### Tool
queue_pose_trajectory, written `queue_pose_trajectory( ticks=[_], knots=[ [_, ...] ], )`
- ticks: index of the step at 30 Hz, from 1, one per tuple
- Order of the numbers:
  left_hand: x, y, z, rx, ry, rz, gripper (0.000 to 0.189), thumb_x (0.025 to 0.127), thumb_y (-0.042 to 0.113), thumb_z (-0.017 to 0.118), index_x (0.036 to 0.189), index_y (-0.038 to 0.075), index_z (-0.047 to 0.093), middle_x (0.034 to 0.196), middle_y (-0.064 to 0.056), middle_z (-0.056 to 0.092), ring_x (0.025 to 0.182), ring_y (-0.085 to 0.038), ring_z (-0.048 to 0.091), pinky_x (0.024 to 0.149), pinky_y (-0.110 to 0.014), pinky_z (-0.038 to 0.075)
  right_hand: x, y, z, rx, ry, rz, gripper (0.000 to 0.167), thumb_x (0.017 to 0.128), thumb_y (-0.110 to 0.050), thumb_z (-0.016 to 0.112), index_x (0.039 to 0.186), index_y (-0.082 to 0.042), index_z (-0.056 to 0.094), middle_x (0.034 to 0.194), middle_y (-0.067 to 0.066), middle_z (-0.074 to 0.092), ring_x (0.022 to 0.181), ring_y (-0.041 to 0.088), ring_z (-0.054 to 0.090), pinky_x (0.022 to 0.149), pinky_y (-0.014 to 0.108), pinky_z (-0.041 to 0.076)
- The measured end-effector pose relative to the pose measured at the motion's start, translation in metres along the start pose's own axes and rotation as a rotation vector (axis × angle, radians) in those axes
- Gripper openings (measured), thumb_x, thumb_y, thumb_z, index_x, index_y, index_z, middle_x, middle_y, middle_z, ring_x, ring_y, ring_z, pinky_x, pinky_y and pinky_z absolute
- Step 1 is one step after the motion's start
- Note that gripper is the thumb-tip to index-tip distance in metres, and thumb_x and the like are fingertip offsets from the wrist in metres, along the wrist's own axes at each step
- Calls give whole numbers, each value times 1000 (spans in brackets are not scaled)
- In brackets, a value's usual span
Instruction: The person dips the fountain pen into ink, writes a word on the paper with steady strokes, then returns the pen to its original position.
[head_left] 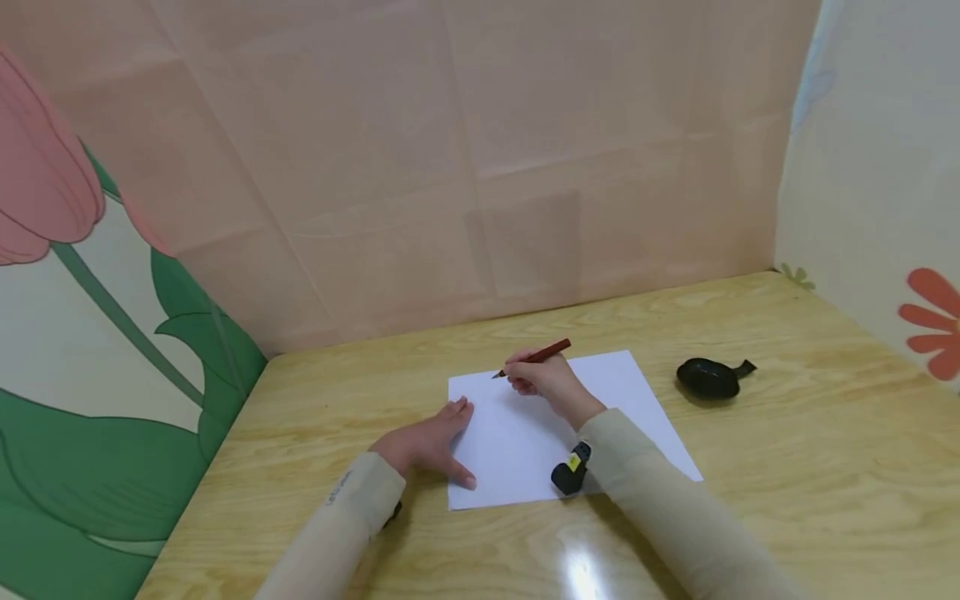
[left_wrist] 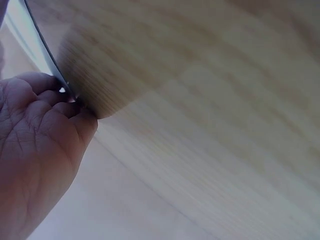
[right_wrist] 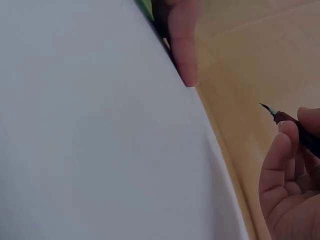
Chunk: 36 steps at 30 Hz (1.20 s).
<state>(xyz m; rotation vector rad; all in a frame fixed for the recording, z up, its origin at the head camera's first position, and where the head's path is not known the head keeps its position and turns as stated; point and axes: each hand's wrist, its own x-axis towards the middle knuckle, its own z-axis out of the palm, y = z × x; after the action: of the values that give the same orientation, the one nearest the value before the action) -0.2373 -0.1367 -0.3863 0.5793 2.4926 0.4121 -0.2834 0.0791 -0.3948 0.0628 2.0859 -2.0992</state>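
A white sheet of paper (head_left: 498, 454) lies on the wooden table. My right hand (head_left: 553, 385) pinches a dark red fountain pen (head_left: 553, 349) between thumb and fingers over the sheet's upper part. Its metal nib, clear in the right wrist view beside the right hand (right_wrist: 287, 195), points left; whether it touches the paper I cannot tell. At the sheet's left edge rests my left hand (head_left: 423, 442), fingers and thumb spread onto the paper. The left wrist view shows the left hand's palm side (left_wrist: 45, 135) against the table, its fingertips partly hidden.
A glossy black rounded object (head_left: 708, 379) with a short tab lies right of the paper. Under the right sleeve sits a black wrist camera (head_left: 572, 471) with a yellow label. A pinkish sheet (head_left: 420, 208) backs the table (head_left: 322, 383); flower-printed panels stand at both sides.
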Motion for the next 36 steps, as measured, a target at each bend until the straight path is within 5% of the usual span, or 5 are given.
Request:
queue_pose_trajectory(
  ticks=[20,36],
  knots=[
    [-1,1,0,41,17,21,112,69,46,78,149,7,11,157,-7,1,143,-22,0,115,-39,12,10,20,18,-87,22,54,14,80,-8,69,91,1,66,67,1,62,60,10,56,56,22,48],
    [2,3,0,21,-8,-28,113,67,49,77,150,13,10,157,-1,0,143,-18,-1,115,-39,11,9,21,19,-292,13,46,17,77,-14,74,91,-5,69,70,3,65,61,11,58,56,22,48]
  ],
)
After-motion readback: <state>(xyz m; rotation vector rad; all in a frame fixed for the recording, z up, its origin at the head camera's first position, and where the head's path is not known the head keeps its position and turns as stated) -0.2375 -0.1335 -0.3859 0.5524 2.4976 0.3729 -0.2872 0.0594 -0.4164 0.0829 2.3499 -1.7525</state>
